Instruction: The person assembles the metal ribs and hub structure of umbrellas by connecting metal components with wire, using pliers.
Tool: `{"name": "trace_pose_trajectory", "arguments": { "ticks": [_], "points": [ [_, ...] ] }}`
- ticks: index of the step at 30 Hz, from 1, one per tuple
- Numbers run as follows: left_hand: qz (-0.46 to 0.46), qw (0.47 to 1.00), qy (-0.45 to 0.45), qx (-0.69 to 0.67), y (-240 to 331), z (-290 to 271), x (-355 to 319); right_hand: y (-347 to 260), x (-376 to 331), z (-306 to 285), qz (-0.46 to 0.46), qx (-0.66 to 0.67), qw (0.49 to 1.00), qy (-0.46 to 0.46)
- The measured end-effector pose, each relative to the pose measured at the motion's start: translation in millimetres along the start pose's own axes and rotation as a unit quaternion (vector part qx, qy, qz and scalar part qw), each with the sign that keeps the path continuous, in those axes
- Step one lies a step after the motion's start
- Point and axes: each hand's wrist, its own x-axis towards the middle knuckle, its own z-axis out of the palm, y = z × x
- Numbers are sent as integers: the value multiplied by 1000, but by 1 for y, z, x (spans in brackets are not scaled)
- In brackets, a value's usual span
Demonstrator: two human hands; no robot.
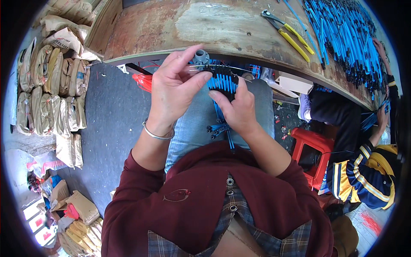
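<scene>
The right-hand grip [240,109] is clamped on a row of blue-and-black rods [224,82], thumb on the near side, apparently to keep them packed side by side. The left-hand grip [170,90] meets the row's other end, thumb tip beside the black ends; I cannot tell whether its fingers are closed on anything. Thin metal wire [233,67] runs along the row's far side, perhaps acting as its spine. A grey ribbed piece [201,55] with a round hole shows just beyond the left fingertips. More rods hang below over the jeans [186,135], the lap likely serving as a rest. On the table [145,30] ahead, yellow-handled pliers [293,43] lie within likely reach, and a heap of similar rods [342,38] covers its right side, probably shared with the co-worker, whose hand [382,115] is near it.
</scene>
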Motion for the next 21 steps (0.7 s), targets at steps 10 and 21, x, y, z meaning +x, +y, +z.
{"name": "trace_pose_trajectory", "arguments": {
  "ticks": [10,21],
  "points": [
    [-16,998,-27,50,8,-4,2,-1,-3,0,2,-3,1000,2],
    [-56,998,-27,32,13,-4,-3,-3,-5,1,-7,0,1000,16]
  ]
}}
